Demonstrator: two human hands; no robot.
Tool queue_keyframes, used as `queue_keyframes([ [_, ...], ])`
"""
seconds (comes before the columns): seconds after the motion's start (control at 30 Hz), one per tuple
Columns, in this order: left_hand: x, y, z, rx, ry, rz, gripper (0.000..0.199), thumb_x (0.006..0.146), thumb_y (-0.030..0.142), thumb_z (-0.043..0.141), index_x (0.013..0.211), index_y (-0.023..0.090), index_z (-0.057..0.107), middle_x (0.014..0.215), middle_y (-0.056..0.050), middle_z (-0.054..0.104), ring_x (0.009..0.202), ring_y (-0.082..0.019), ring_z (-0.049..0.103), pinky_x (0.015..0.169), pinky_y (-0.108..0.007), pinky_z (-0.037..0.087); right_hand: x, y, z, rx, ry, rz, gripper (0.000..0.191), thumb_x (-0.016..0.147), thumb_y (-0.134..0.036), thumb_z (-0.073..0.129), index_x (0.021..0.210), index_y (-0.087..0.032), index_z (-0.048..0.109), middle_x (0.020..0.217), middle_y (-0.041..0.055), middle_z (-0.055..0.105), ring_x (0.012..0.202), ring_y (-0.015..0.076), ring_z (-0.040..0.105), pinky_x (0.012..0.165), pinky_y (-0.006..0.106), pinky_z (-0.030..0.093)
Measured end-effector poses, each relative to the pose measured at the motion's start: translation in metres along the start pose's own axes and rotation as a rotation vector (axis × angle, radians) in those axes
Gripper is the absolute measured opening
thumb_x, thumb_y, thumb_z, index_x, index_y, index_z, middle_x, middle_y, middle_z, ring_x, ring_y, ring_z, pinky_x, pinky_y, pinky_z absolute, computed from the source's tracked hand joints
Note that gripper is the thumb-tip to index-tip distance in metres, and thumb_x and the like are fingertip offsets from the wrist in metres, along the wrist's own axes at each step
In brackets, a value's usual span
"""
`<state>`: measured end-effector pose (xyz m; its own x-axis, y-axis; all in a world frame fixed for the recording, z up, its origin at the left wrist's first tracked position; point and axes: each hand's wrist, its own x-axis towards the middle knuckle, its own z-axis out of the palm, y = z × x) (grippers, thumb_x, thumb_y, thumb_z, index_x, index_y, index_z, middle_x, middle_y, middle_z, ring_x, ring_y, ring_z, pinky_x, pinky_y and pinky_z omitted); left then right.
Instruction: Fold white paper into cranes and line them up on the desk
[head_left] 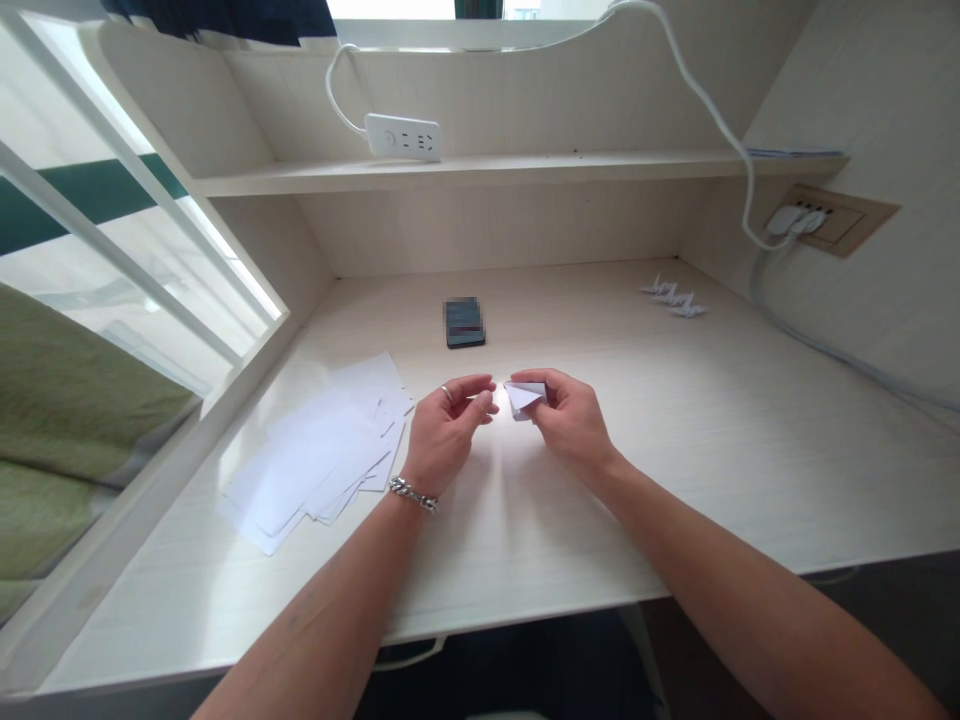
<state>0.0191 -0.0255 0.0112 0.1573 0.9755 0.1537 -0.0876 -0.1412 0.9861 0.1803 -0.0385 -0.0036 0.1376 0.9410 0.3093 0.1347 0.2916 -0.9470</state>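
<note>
A small folded white paper (pixel 524 397) is pinched between the thumb and fingers of my right hand (pixel 574 415), above the middle of the desk. Just left of it, with a small gap, is my left hand (pixel 450 420); its fingers are curved, thumb and fingertips slightly apart, and nothing shows between them. A ring and a chain bracelet (pixel 412 494) are on that hand and wrist. Loose white paper sheets (pixel 322 450) lie overlapping to the left of my left hand. Several folded paper cranes (pixel 675 297) stand in a row at the back right.
A dark phone-like object (pixel 464 322), partly blurred, lies beyond my hands. On the shelf (pixel 487 175) sits a white power strip (pixel 403 137). Its white cord runs to a wall socket (pixel 832 220) at the right. A grey cable (pixel 825 345) runs down along the right wall.
</note>
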Motion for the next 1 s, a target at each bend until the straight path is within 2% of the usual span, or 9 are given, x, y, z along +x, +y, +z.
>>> queue_keyframes([
  [0.1, 0.003, -0.004, -0.002, -0.053, -0.036, -0.075, 0.037, 0.075, 0.038, 0.076, 0.102, 0.013, 0.072, 0.082, -0.007, 0.072, 0.074, -0.015, 0.066, 0.072, -0.030, 0.055, -0.002, -0.003, 0.002, 0.022, -0.029, -0.034, 0.027, 0.075, -0.014, 0.059, 0.099, -0.020, 0.071, 0.095, 0.0045, 0.073, 0.087, 0.0207, 0.068, 0.074, 0.033, 0.054],
  [0.23, 0.003, -0.005, -0.002, -0.143, -0.090, -0.089, 0.034, 0.073, 0.037, 0.078, 0.098, 0.014, 0.074, 0.080, -0.006, 0.072, 0.073, -0.015, 0.066, 0.073, -0.031, 0.054, -0.005, -0.009, 0.002, 0.003, -0.054, -0.072, 0.026, 0.076, -0.014, 0.060, 0.098, -0.022, 0.071, 0.098, 0.0046, 0.073, 0.089, 0.0211, 0.067, 0.075, 0.033, 0.054],
  [0.43, 0.001, -0.002, -0.001, -0.163, -0.087, -0.096, 0.026, 0.068, 0.031, 0.082, 0.088, 0.015, 0.076, 0.072, -0.006, 0.072, 0.068, -0.015, 0.065, 0.070, -0.030, 0.053, -0.008, -0.010, 0.000, -0.031, -0.055, -0.050, 0.024, 0.076, -0.018, 0.063, 0.099, -0.023, 0.071, 0.096, 0.0052, 0.073, 0.082, 0.0216, 0.068, 0.068, 0.033, 0.054],
  [0.53, 0.001, -0.002, -0.002, -0.165, -0.088, -0.098, 0.024, 0.066, 0.030, 0.083, 0.085, 0.015, 0.077, 0.068, -0.005, 0.070, 0.065, -0.014, 0.063, 0.067, -0.029, 0.052, -0.009, -0.011, 0.000, -0.033, -0.057, -0.069, 0.023, 0.075, -0.018, 0.066, 0.097, -0.023, 0.071, 0.095, 0.0051, 0.073, 0.084, 0.0220, 0.068, 0.070, 0.033, 0.054],
  [0.83, 0.001, -0.004, -0.004, -0.170, -0.106, -0.123, 0.024, 0.061, 0.027, 0.086, 0.079, 0.015, 0.077, 0.073, -0.006, 0.072, 0.065, -0.013, 0.061, 0.064, -0.028, 0.049, -0.010, -0.012, 0.001, 0.030, -0.043, -0.081, 0.015, 0.072, -0.019, 0.069, 0.087, -0.022, 0.071, 0.087, 0.0045, 0.072, 0.079, 0.0211, 0.067, 0.067, 0.032, 0.053],
  [1.0, 0.000, 0.002, -0.004, -0.234, -0.169, -0.188, 0.028, 0.059, 0.025, 0.087, 0.084, 0.015, 0.076, 0.077, -0.007, 0.073, 0.069, -0.015, 0.063, 0.067, -0.029, 0.049, -0.010, -0.011, 0.001, 0.066, -0.023, -0.105, 0.014, 0.072, -0.021, 0.071, 0.085, -0.022, 0.070, 0.085, 0.0040, 0.071, 0.077, 0.0211, 0.067, 0.067, 0.033, 0.054],
])
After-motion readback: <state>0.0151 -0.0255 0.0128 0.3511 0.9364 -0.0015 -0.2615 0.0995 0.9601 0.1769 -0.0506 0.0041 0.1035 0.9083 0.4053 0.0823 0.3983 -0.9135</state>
